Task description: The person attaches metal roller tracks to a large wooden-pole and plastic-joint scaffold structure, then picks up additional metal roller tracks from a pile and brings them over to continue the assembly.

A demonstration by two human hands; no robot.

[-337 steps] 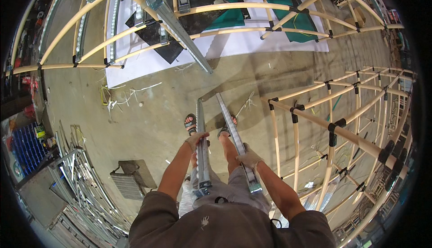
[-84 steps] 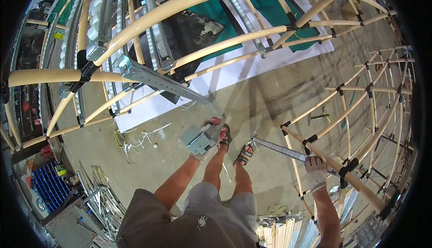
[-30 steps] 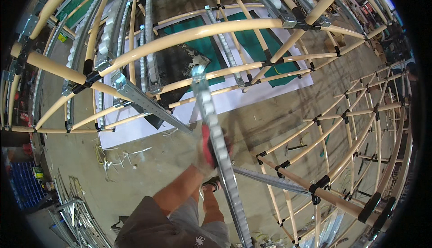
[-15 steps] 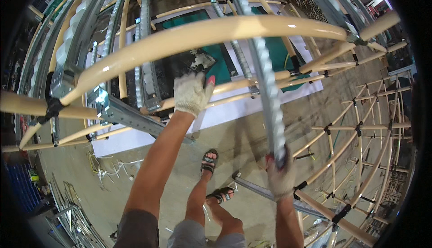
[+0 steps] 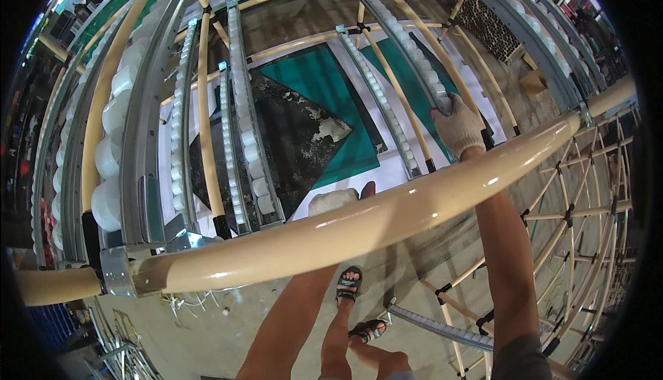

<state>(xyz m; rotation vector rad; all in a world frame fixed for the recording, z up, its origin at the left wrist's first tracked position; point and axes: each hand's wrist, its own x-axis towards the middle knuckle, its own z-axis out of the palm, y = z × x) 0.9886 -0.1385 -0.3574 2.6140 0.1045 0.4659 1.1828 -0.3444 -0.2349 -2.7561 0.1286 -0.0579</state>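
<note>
My right hand (image 5: 458,128), in a pale knit glove, grips the near end of a roller track (image 5: 404,45), a grey metal channel lined with white wheels. The track runs away to the far cross-pipe of a beige pipe rack. My left hand (image 5: 334,201), also gloved, is partly hidden behind the rack's thick front pipe (image 5: 359,235). Its knuckles and reddish thumb tip show above the pipe, but whether it holds something is hidden. More roller tracks (image 5: 252,142) slope between the rack's pipes to the left of the held one.
Green and black sheets (image 5: 311,97) lie on white sheeting below the rack. A second beige pipe frame (image 5: 570,214) stands at the right. On the floor near my feet lies a loose roller track (image 5: 442,328). Metal lengths (image 5: 124,352) are piled at the lower left.
My right hand has moved up and away, carrying the track's near end from in front of the front pipe to beyond it. My view has shifted, and the front pipe now appears lower.
</note>
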